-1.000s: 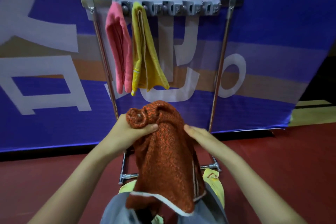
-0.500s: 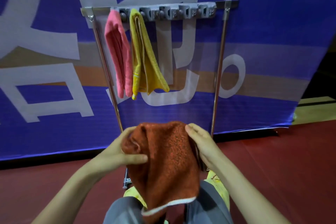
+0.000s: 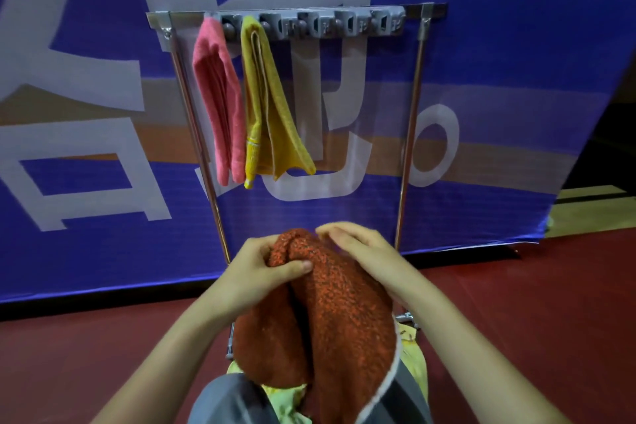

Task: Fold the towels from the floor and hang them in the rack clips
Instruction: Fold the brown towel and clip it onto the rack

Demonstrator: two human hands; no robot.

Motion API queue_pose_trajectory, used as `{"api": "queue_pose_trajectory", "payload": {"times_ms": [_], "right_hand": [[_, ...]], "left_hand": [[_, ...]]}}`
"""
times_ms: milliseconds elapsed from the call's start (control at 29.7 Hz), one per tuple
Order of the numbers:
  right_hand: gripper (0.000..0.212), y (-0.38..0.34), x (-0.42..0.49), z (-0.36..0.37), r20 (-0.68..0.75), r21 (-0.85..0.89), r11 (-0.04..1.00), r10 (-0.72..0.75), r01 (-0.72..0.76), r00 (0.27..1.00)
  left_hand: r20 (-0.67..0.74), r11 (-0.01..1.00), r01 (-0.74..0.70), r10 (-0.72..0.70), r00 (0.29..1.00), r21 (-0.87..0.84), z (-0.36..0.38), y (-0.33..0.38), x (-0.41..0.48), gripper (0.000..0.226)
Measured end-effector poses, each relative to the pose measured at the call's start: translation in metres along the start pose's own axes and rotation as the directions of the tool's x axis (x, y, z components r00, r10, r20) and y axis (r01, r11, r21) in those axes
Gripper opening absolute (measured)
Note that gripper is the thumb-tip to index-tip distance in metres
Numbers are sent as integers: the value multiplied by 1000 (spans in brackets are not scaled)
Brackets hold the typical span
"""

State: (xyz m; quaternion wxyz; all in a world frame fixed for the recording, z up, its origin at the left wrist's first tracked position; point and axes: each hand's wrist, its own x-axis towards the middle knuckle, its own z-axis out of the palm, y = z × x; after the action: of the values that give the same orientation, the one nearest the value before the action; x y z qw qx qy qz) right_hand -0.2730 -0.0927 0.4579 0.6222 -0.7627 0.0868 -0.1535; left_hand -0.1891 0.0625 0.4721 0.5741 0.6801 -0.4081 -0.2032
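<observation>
Step in hand: folding. The rust towel (image 3: 330, 303) is doubled lengthwise into a thick bundle but is not yet hung.
Rust towel: low in the view at 6 o'clock, held in the air in front of the person. Its rounded top fold sits between the two hands and its white-edged tail drops toward the lap.
Left hand (image 3: 261, 272): at the towel's 9 o'clock. The thumb presses across the fold and the fingers wrap behind, so they are clamped on the cloth.
Right hand (image 3: 361, 251): at the towel's 1 o'clock, with the fingers bent over the crown of the fold and gripping it. The thumb is hidden.
Rack (image 3: 418, 113): straight ahead at 12 o'clock, against the blue banner (image 3: 516, 79).
Clips (image 3: 344, 24): a grey row along the top bar. The two at its 9 o'clock end are taken and the ones toward 3 o'clock look free.
Pink towel (image 3: 216, 96): hanging at 11 o'clock, with the yellow towel (image 3: 268, 106) just beside it.
Still to do: a pale yellow-green cloth (image 3: 414, 351) lies low at 5 o'clock by the red floor (image 3: 533, 303), probably another towel.
Next move: tidy the fold so the top stays narrow, then lift it toward 12 o'clock and push the crown into the first free clip beside the yellow towel. The bundle looks bulky, so a firm push with a pinched top would likely help.
</observation>
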Motion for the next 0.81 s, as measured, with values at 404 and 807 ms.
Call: {"api": "queue_pose_trajectory", "payload": {"times_ms": [404, 807], "right_hand": [[61, 45, -14, -6, 326, 258, 864, 342, -431, 881], [16, 31, -12, -7, -40, 142, 987, -64, 69, 997]], "left_hand": [[6, 999, 29, -29, 1000, 15, -5, -13, -9, 15], [271, 938, 344, -321, 907, -40, -12, -24, -10, 65]]}}
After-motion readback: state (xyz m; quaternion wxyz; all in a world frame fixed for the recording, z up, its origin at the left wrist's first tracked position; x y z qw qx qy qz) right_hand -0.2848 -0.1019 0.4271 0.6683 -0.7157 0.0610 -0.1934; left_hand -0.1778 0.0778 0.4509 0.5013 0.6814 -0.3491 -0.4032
